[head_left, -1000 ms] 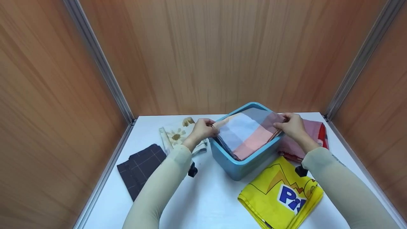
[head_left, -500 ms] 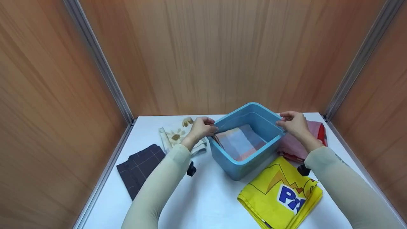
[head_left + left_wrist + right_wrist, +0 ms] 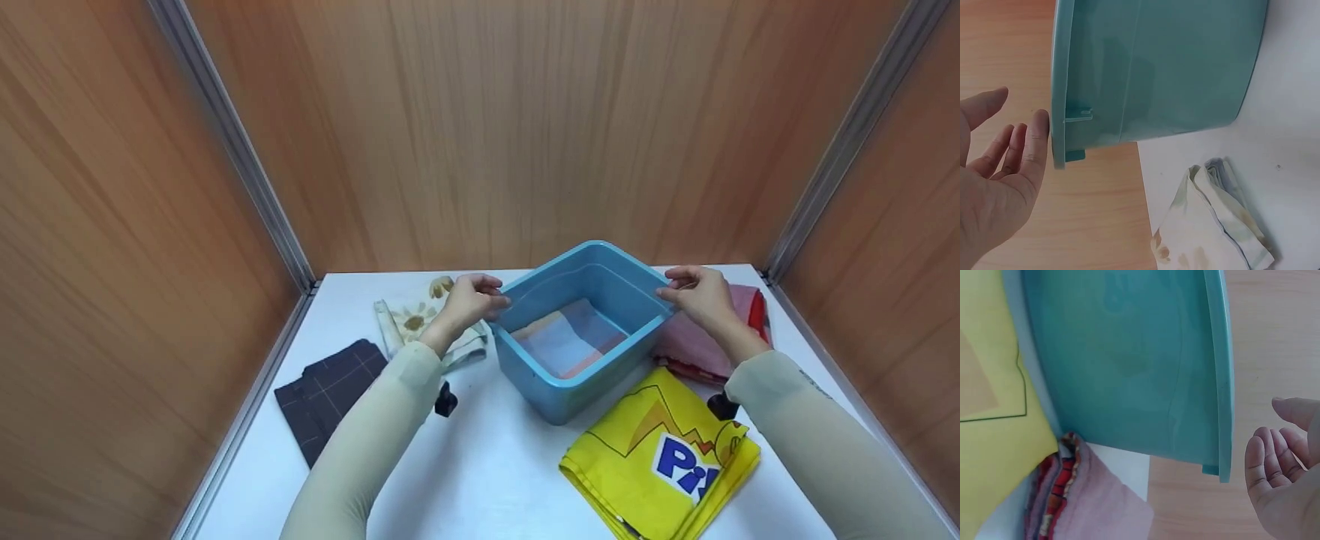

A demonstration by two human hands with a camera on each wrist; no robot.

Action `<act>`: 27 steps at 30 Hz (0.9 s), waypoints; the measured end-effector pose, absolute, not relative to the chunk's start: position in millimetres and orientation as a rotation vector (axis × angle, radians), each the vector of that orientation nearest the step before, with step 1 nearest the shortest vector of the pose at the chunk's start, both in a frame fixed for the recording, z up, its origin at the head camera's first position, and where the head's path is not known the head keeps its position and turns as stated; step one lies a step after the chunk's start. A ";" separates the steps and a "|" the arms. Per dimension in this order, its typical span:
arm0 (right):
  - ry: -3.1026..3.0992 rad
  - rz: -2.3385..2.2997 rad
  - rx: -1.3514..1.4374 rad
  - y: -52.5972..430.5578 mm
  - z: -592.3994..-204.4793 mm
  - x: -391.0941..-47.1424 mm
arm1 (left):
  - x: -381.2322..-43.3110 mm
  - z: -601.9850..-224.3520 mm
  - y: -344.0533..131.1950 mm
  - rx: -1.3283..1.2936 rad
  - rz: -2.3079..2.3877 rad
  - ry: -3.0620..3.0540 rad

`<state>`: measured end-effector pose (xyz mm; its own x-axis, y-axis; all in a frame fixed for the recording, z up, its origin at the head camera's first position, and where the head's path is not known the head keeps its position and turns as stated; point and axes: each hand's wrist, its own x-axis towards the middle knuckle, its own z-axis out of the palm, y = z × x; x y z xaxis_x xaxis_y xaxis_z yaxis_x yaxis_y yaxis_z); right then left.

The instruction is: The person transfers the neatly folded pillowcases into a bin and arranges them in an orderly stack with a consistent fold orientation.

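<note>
A light blue plastic bin (image 3: pixel 536 371) stands on the white table. Flat at its bottom lies a folded checked cloth (image 3: pixel 574 337) in blue, grey and pink. My left hand (image 3: pixel 471 304) hovers at the bin's left rim, its fingers loosely bent around nothing. In the left wrist view the fingertips of the left hand (image 3: pixel 1008 174) come right up to the rim. On the opposite side my right hand (image 3: pixel 701 296) hangs by the rim with relaxed fingers. The right wrist view shows the right hand (image 3: pixel 1286 472) holding nothing, a small gap away from the bin wall (image 3: pixel 1117 365).
A yellow folded cloth (image 3: pixel 637 465) with blue lettering lies front right of the bin, and a pink-and-red cloth (image 3: pixel 694 341) right behind it. At left are a cream flowered cloth (image 3: pixel 405 322) and a dark checked cloth (image 3: pixel 337 394). Wooden panels (image 3: pixel 525 135) enclose the table.
The checked cloth has gone from both hands' grip at the bin's top down to its bottom. Both hands have let go and drawn slightly apart, outward from the rim.
</note>
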<state>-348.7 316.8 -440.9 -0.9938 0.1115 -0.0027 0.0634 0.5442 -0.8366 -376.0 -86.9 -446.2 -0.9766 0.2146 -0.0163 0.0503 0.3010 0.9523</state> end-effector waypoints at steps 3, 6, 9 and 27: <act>-2.722 1.450 -0.130 317.4 -441.4 -345.6 | -372.9 -448.0 -90.5 0.284 1.743 2.444; -2.730 1.398 -0.077 318.7 -441.6 -342.0 | -368.5 -448.5 -93.6 0.341 1.712 2.475; -2.725 1.353 -0.017 320.8 -442.2 -339.0 | -364.5 -448.2 -95.9 0.399 1.682 2.513; -2.732 1.263 0.151 342.9 -456.0 -317.5 | -349.6 -462.9 -122.1 0.529 1.506 2.671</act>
<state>-317.5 342.9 -456.0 -0.9868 -0.0371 0.1579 -0.1443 0.6451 -0.7503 -349.6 -122.1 -462.9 -0.9418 0.3061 0.1389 0.2773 0.4739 0.8358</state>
